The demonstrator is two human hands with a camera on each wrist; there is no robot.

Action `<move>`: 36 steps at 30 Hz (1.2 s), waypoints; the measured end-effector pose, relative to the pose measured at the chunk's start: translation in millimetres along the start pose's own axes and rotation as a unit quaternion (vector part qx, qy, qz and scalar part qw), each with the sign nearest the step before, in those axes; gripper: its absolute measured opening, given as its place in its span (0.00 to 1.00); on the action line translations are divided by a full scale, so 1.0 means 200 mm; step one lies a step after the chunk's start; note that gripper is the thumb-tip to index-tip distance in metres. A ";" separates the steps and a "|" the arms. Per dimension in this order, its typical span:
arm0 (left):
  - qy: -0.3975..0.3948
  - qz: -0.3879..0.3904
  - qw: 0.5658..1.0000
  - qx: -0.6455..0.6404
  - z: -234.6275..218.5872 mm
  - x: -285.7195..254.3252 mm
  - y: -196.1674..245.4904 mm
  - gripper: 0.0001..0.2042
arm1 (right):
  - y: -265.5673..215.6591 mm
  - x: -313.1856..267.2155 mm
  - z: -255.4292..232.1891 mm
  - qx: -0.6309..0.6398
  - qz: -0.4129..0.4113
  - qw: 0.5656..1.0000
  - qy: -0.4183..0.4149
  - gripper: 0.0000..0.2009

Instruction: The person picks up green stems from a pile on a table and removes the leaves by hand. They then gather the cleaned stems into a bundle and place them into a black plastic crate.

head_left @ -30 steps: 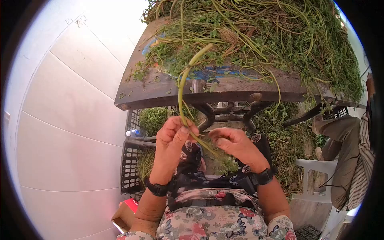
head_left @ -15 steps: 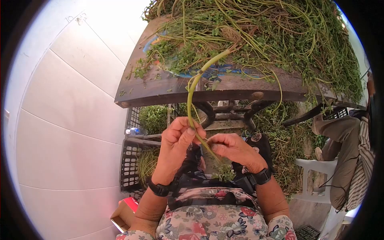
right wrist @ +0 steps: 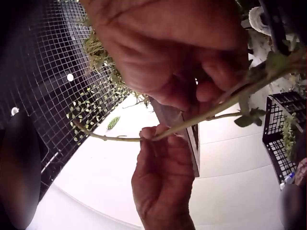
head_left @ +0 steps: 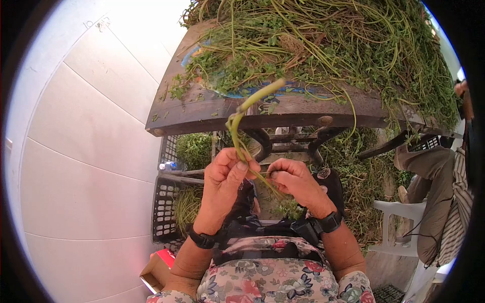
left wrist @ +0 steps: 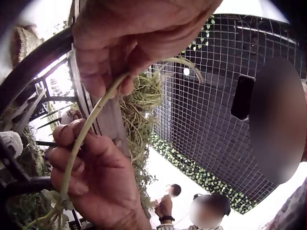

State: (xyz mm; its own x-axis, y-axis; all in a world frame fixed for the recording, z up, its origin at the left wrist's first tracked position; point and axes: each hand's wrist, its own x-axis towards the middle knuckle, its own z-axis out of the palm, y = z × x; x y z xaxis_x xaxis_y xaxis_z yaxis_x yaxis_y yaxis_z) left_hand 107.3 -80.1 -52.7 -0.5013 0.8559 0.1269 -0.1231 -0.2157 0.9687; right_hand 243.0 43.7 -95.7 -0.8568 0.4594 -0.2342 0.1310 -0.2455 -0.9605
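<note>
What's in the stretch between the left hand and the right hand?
A leafless length of the green stem, pinched by the left hand and running towards the right hand. The left wrist view shows it.

The head view is bright, its white wall (head_left: 91,177) washed out near the top, while the wide lens bends the table (head_left: 194,113) edge and blackens the corners. The raised tip of the stem (head_left: 234,132) is blurred. In the hazier right wrist view, a round light (right wrist: 70,77) glares against dark mesh (right wrist: 50,52) and the right hand (right wrist: 168,50) falls in shade
</note>
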 end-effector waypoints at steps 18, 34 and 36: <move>0.017 0.006 0.998 0.057 0.01 -0.01 -0.04 0.10 | 0.05 0.03 -0.01 0.153 0.050 0.987 0.029 0.05; 0.065 0.030 0.996 0.052 -0.05 0.01 0.01 0.09 | 0.04 -0.09 0.03 -0.200 -0.101 0.973 0.062 0.08; 0.065 0.028 0.996 0.057 -0.06 0.01 0.01 0.10 | 0.08 -0.07 0.03 -0.247 -0.153 0.953 0.085 0.08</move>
State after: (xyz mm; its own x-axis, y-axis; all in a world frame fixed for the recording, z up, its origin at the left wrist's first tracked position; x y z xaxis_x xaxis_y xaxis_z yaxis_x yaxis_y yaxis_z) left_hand 96.7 -84.4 -52.4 -0.6126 0.7741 0.1595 0.0029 -0.1996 0.9799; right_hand 254.0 27.4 -106.3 -0.8053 0.5864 0.0873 0.1428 0.3348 -0.9314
